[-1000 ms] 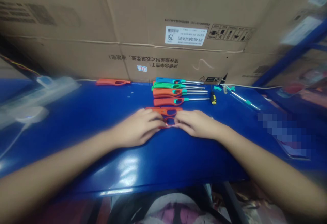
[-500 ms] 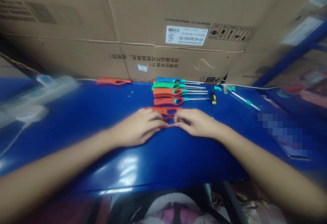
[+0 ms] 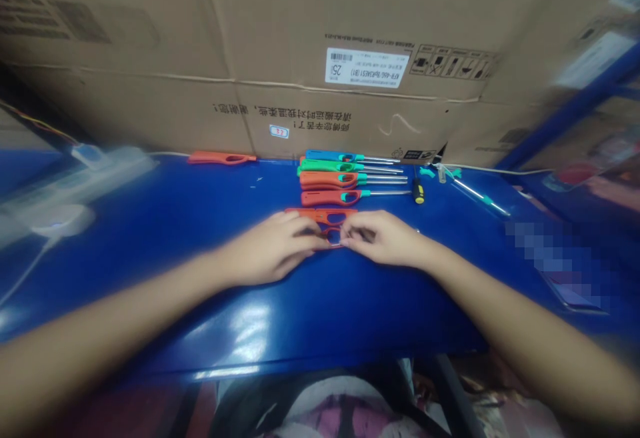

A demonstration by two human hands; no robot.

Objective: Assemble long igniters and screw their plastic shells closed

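Observation:
On the blue table in front of me, my left hand [image 3: 280,246] and my right hand [image 3: 383,238] meet over an orange lighter casing [image 3: 334,229]. The left fingers close on its left part and cover most of it. At its right end, the right thumb and fingers are pinched together; a small pale bit shows between the hands. Just behind lies another orange casing [image 3: 343,218], partly covered by my left fingers. Beyond are several long-nosed lighters with metal tubes: a red one [image 3: 325,198], an orange one [image 3: 323,181], a green one [image 3: 320,167] and a blue one [image 3: 323,156].
A yellow-black screwdriver [image 3: 419,193] lies right of the lighters, near a loose metal tube [image 3: 475,194] with teal parts. An orange casing [image 3: 213,157] sits back left. A cardboard sheet [image 3: 280,38] walls the rear. Left is a white power strip [image 3: 120,168]; right, a phone-like object [image 3: 575,295].
My left fingertips have shifted slightly right along the casing, and more of its loop shows between my hands. Everything else looks the same.

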